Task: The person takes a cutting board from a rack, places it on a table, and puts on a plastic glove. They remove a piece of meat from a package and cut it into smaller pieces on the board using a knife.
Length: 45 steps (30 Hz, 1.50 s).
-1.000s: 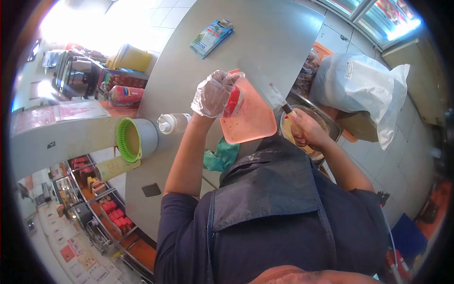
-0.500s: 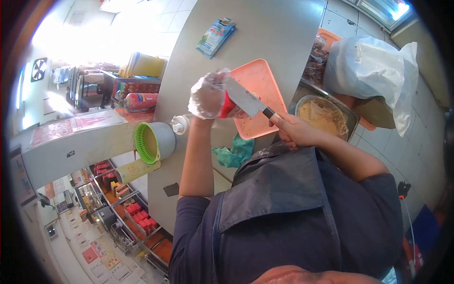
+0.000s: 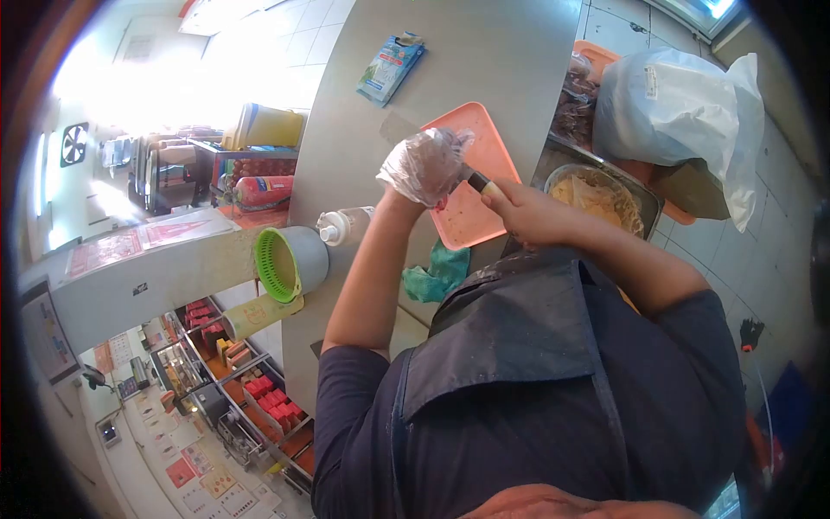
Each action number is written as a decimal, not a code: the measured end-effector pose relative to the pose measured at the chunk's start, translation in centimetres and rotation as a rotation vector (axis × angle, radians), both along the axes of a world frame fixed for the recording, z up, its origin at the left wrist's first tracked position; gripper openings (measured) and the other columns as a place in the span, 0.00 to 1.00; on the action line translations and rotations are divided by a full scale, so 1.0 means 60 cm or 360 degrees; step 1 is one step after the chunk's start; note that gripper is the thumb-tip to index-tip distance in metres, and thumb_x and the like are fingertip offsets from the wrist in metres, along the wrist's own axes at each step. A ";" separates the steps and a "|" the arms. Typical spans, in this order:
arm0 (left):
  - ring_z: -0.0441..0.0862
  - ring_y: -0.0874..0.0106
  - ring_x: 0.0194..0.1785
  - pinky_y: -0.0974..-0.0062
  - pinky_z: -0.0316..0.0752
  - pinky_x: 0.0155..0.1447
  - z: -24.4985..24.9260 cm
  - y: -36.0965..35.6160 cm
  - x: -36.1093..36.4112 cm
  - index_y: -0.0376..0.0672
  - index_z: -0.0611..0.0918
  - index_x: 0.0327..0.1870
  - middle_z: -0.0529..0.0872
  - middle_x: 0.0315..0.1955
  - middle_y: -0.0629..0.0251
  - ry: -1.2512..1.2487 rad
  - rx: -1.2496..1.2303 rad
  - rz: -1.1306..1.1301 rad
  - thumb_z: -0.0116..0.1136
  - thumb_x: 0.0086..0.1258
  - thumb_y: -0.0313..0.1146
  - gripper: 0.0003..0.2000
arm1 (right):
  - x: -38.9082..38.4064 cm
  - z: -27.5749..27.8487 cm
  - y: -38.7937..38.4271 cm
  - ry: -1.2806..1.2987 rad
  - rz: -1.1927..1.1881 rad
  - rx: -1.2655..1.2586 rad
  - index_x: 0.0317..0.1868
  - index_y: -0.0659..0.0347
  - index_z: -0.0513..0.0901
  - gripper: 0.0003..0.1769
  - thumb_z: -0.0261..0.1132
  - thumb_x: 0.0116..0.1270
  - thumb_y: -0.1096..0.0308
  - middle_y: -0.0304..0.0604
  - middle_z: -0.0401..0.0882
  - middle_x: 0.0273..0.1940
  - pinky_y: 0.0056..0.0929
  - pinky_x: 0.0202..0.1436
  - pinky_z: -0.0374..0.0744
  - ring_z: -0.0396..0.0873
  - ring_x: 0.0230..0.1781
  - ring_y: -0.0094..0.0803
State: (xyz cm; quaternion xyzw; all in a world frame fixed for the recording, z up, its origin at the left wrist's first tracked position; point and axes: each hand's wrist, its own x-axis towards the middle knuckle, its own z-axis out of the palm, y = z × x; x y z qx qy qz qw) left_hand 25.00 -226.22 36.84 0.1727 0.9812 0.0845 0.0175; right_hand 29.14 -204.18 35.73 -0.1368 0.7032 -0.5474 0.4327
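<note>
My right hand [image 3: 523, 208] is closed round the dark handle of a broad-bladed kitchen knife [image 3: 396, 128]. My left hand [image 3: 425, 166], in a clear plastic glove, lies across the blade, so only the blade's tip and the part by the handle show. Its fingers look curled; a bit of something red peeks out below the palm, too hidden to name. Under both hands is a peach-coloured plastic tray [image 3: 484, 221] with small wet smears on it. A green cloth [image 3: 437, 272] lies between the tray and my apron.
A blue packet [image 3: 391, 71] lies further along the grey table [image 3: 346, 156]. Near my left forearm stand a white bottle [image 3: 341, 227] and a bucket with a green basket [image 3: 277, 264]. To the right are a bowl of tan mixture [image 3: 596, 201] and a large white bag [image 3: 670, 108].
My left hand has moved right and over the knife blade, covering most of it and most of the red thing. My right hand has shifted slightly, still gripping the handle.
</note>
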 end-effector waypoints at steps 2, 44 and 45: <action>0.86 0.56 0.36 0.61 0.82 0.41 0.004 -0.034 -0.007 0.47 0.88 0.40 0.88 0.36 0.57 0.0342 -0.0100 -0.0309 0.56 0.75 0.38 0.10 | -0.015 0.034 0.023 0.0000 0.0175 0.0105 0.62 0.65 0.72 0.26 0.44 0.83 0.50 0.52 0.78 0.47 0.40 0.54 0.73 0.77 0.49 0.42; 0.85 0.58 0.43 0.63 0.82 0.46 -0.027 0.062 0.013 0.40 0.77 0.60 0.85 0.40 0.58 0.0220 -0.0289 -0.0503 0.62 0.65 0.32 0.21 | 0.047 -0.032 0.031 0.0301 0.0028 0.0218 0.60 0.62 0.70 0.23 0.47 0.82 0.50 0.56 0.80 0.36 0.47 0.43 0.78 0.82 0.37 0.52; 0.85 0.57 0.42 0.63 0.82 0.45 -0.032 0.065 0.010 0.41 0.77 0.60 0.85 0.40 0.57 0.0232 -0.0346 -0.0478 0.62 0.65 0.33 0.22 | 0.039 -0.040 0.019 0.0358 -0.0041 0.0223 0.58 0.60 0.70 0.21 0.49 0.82 0.51 0.52 0.79 0.32 0.45 0.39 0.78 0.82 0.33 0.49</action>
